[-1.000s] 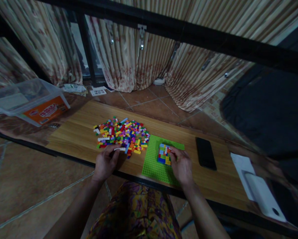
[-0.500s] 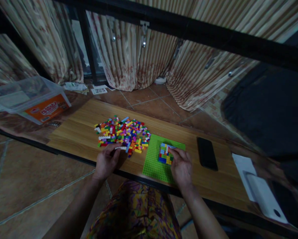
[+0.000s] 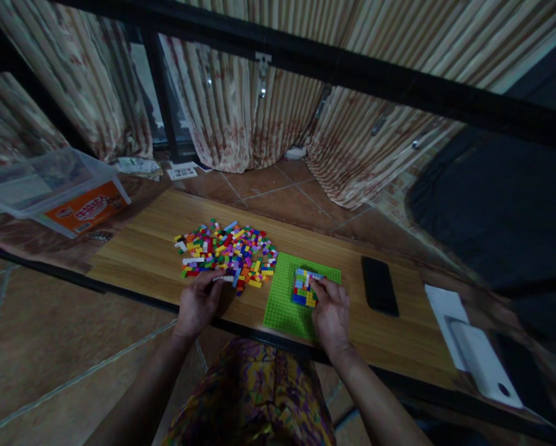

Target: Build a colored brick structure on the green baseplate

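Note:
My left hand (image 3: 199, 303) is pinched on a long white toy brick (image 3: 223, 278) at the near edge of a heap of many-coloured toy bricks (image 3: 231, 248). My right hand (image 3: 331, 310) has its fingertips on a small multicoloured brick build (image 3: 303, 294) with blue, yellow, red and light blue pieces. The build sits on a green studded baseplate (image 3: 278, 313). Whether a small brick lies under my right fingertips is hidden by the fingers, which are drawn together.
A black phone (image 3: 380, 286) lies on the wooden board (image 3: 143, 248), right of the baseplate. White objects (image 3: 485, 359) rest farther right. A clear plastic bin (image 3: 64, 192) with an orange label stands at the left. Curtains (image 3: 278, 118) hang behind.
The view has shifted slightly. My right hand still works over the brick build with its fingers bent a little closer over it. My left hand keeps the white brick in nearly the same place.

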Demonstrator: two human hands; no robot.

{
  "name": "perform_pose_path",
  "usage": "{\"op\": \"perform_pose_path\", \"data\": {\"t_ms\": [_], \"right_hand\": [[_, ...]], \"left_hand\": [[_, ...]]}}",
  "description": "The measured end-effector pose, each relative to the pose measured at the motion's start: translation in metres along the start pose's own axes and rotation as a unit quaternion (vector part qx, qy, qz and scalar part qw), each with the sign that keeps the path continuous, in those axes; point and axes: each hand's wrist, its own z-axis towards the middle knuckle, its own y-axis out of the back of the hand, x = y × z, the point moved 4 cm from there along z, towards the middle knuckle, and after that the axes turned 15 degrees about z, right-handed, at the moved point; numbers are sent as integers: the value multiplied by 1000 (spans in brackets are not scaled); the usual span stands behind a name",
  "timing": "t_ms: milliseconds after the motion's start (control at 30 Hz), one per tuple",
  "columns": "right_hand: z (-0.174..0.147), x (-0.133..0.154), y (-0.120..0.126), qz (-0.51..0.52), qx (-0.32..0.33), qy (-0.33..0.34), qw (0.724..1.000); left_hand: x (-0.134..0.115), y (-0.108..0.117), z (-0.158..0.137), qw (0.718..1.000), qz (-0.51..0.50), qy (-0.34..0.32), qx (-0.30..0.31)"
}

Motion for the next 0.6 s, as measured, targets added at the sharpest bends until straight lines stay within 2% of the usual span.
{"op": "perform_pose_path", "data": {"t_ms": [233,467,600], "right_hand": [[-1,-3,6,29,-14,-10,999],[-11,-24,30,154,-180,-74,969],[-14,-29,34,170,-189,-82,964]], "left_hand": [[4,-2,1,1000,-4,6,3],[3,-1,1,1000,-13,6,0],[2,0,1,1000,-12,6,3]]}}
